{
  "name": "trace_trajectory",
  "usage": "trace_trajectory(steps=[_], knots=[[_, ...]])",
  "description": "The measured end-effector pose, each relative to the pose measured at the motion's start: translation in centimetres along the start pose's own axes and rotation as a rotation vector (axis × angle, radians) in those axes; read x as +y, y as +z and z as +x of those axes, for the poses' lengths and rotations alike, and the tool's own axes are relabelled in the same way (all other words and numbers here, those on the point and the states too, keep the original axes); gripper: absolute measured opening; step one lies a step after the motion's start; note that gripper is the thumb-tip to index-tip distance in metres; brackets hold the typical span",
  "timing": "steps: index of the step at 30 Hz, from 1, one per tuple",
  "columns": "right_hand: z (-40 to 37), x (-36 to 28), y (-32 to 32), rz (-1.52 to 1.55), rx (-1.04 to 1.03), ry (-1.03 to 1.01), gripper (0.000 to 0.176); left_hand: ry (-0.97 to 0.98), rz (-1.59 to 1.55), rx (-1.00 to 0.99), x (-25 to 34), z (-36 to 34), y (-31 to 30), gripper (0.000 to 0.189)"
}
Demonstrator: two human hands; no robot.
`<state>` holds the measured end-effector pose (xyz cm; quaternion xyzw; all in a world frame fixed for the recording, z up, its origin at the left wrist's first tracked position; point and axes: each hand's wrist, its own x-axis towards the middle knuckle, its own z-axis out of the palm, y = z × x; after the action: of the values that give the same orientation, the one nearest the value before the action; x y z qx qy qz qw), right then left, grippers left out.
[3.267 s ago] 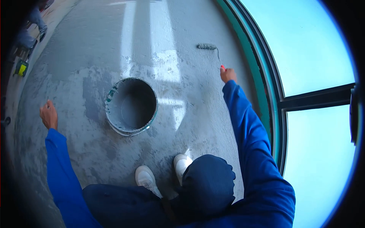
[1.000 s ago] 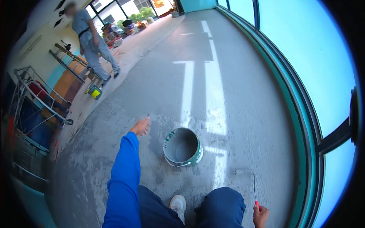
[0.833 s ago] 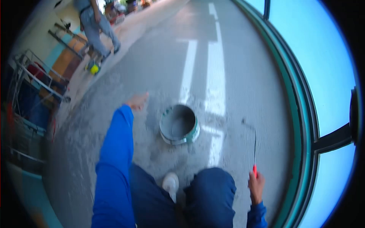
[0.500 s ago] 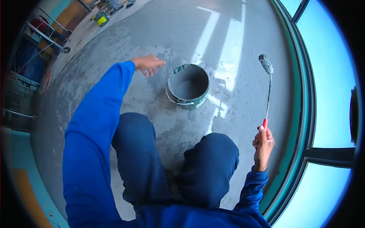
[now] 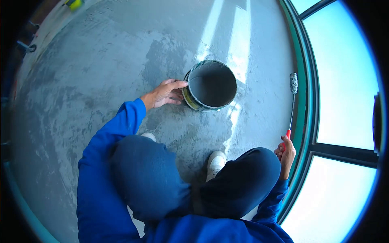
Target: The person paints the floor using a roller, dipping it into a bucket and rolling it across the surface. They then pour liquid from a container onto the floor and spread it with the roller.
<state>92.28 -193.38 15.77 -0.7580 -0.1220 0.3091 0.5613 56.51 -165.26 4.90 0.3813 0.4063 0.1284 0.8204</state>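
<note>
My left hand point(image 5: 167, 93) is at the left side of a round bucket point(image 5: 193, 101). Its thumb presses on the rim while the other fingers curl by the outer wall. Grey material coats the bucket's inside; a yellowish patch shows on its outer side. On the right, my right hand point(image 5: 287, 154) is closed around the red handle of a small paint roller point(image 5: 293, 84). The roller's grey-smeared head points away from me, near the window frame, apart from the bucket.
Patchy grey coating covers the floor point(image 5: 109, 69). Along the right runs a green-and-black window frame point(image 5: 311, 101) with bright panes. My bent knees and white shoes point(image 5: 216, 163) are close to the bucket. A yellow container point(image 5: 74, 4) is at the far upper left.
My left hand has come onto the bucket, which now shows a different side. My knees have spread, and the roller in my right hand is nearer the window frame. The view has shifted.
</note>
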Motion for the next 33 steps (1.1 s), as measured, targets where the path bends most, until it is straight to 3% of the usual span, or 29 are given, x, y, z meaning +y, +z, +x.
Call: trace_trajectory(steps=[7,10,14,18,25,27,33], knots=[[-3.6,-2.0,4.2,0.126,0.119,-0.086,0.03,-0.015,-0.179,-0.156,-1.3,2.8,-3.2,0.033],[-6.3,-2.3,4.3,0.153,0.178,-0.098,0.031,-0.056,-0.099,-0.059,-2.7,4.7,-3.6,0.032],[-10.1,-3.0,3.2,0.145,0.299,-0.049,0.028,-0.025,0.055,0.143,-3.7,5.5,-2.4,0.041],[-12.6,-4.9,3.0,-0.016,0.476,-0.058,0.02,-0.124,0.103,0.025,-4.1,6.2,-3.7,0.071],[-9.5,-11.0,4.0,0.228,0.258,-0.175,0.018,-0.189,0.133,-0.119,-5.5,8.9,-5.0,0.069],[-9.3,-12.1,5.1,0.315,0.127,-0.165,0.026,-0.168,0.161,-0.122,-5.2,9.2,-4.2,0.068],[-8.6,-13.5,7.5,0.243,-0.011,-0.154,0.039,-0.005,0.192,-0.085,-3.8,8.0,-2.1,0.074]])
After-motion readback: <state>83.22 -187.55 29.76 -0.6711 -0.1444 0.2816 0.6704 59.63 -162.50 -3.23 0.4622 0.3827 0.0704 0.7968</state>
